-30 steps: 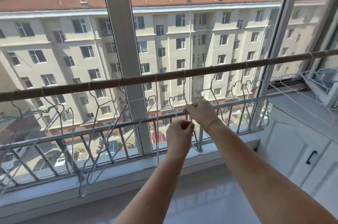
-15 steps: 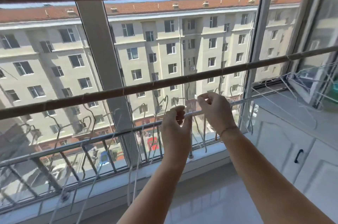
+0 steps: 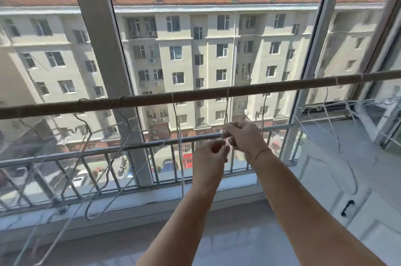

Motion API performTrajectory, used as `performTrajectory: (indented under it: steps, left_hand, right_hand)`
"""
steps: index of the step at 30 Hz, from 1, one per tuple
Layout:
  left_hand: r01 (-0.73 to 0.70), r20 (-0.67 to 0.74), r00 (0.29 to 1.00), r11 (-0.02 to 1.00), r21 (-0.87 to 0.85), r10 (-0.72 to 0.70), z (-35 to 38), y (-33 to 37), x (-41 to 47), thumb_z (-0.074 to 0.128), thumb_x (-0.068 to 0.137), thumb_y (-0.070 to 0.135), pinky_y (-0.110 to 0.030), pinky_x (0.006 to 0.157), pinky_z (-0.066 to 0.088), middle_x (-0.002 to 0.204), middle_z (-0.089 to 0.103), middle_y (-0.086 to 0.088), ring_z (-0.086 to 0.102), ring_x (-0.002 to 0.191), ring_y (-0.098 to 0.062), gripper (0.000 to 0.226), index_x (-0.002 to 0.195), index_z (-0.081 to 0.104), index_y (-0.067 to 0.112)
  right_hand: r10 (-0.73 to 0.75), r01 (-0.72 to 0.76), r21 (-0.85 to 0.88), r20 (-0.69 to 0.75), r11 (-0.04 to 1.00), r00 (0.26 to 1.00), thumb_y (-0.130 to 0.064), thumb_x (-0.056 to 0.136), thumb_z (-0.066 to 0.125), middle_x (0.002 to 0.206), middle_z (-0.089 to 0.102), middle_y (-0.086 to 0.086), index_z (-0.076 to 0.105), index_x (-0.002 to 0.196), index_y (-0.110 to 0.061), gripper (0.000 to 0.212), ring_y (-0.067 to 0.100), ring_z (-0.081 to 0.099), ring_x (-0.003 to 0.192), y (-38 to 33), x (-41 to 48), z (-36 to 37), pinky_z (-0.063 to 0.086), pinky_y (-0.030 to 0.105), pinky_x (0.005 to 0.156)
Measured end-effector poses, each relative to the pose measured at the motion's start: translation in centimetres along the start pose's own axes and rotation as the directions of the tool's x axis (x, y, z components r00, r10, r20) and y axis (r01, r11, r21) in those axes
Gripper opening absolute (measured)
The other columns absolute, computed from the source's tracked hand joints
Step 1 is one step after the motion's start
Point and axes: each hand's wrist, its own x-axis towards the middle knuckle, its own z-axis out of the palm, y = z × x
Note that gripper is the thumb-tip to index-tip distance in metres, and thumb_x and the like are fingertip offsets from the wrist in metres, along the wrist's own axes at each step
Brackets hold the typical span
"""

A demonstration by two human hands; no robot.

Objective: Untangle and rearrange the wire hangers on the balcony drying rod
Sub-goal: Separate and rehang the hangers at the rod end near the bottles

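A brown drying rod (image 3: pixel 195 94) runs across the balcony window from left to right. Thin white wire hangers dangle from it: a tangled bunch at the left (image 3: pixel 104 153), single ones near the middle (image 3: pixel 179 135), more at the far right (image 3: pixel 329 118). My left hand (image 3: pixel 209 157) and my right hand (image 3: pixel 244 137) meet just below the rod's middle. Both pinch the wire of one hanger (image 3: pixel 225 111) that hangs from the rod straight above them. The wire between my fingers is mostly hidden.
A grey metal railing (image 3: pixel 121 150) runs behind the hangers, with a thick window post (image 3: pixel 104 48) at the left and another at the right. A white cabinet (image 3: pixel 338 179) with a black handle stands at the right. The tiled floor lies below.
The view has tilted and shifted, so the rod sits lower and the hangers swing. My hands stay together on the same hanger wire, now closer to each other below the rod.
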Motion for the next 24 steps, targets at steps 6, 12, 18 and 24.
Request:
performTrajectory:
  steps: [6, 12, 18, 24]
  left_hand:
    - [-0.027, -0.121, 0.992, 0.999, -0.046, 0.021, 1.3, 1.4, 2.4, 0.062, 0.086, 0.017, -0.033, 0.067, 0.053, 0.073, 0.070, -0.002, 0.061, 0.060, -0.013, 0.016, 0.094, 0.074, 0.010]
    - [-0.044, -0.171, 0.985, 0.998, -0.046, 0.036, 2.1, 1.1, 3.6, 0.059, 0.089, 0.023, -0.030, 0.060, 0.051, 0.065, 0.069, 0.004, 0.064, 0.060, -0.013, 0.018, 0.082, 0.074, 0.015]
    - [0.126, -0.143, 0.979, 0.981, -0.146, -0.147, 2.2, -4.8, 1.2, 0.054, 0.090, 0.010, -0.027, 0.052, 0.045, 0.066, 0.065, -0.004, 0.052, 0.053, -0.016, 0.030, 0.066, 0.064, 0.026]
    - [0.163, -0.100, 0.981, 0.986, -0.040, -0.167, 0.2, -9.5, -0.3, 0.051, 0.093, 0.010, -0.036, 0.073, 0.053, 0.071, 0.068, 0.000, 0.063, 0.070, -0.017, 0.019, 0.092, 0.070, 0.010]
  right_hand:
    - [0.015, -0.025, 0.130, 0.075, 0.991, 0.997, -0.009, 0.086, 0.059, 0.063, 0.061, 0.007, 0.063, 0.069, -0.008, 0.018, 0.014, 0.053, 0.051, -1.8, 2.7, 0.4, 0.044, 0.022, 0.045]
    - [0.041, -0.049, 0.133, 0.061, 0.990, 0.997, -0.005, 0.083, 0.058, 0.061, 0.059, 0.008, 0.061, 0.067, -0.006, 0.016, 0.018, 0.049, 0.048, -1.6, 4.7, 1.2, 0.040, 0.025, 0.045]
    - [0.121, -0.120, -0.017, 0.081, 0.993, 0.989, -0.003, 0.081, 0.052, 0.056, 0.052, 0.006, 0.054, 0.059, -0.008, 0.023, 0.017, 0.043, 0.050, 2.4, 3.0, 3.3, 0.034, 0.024, 0.046]
    - [0.166, -0.166, -0.057, -0.004, 0.985, 0.986, -0.014, 0.085, 0.055, 0.076, 0.053, 0.004, 0.049, 0.100, -0.008, 0.017, 0.020, 0.051, 0.066, 6.6, 0.4, 4.5, 0.043, 0.029, 0.063]
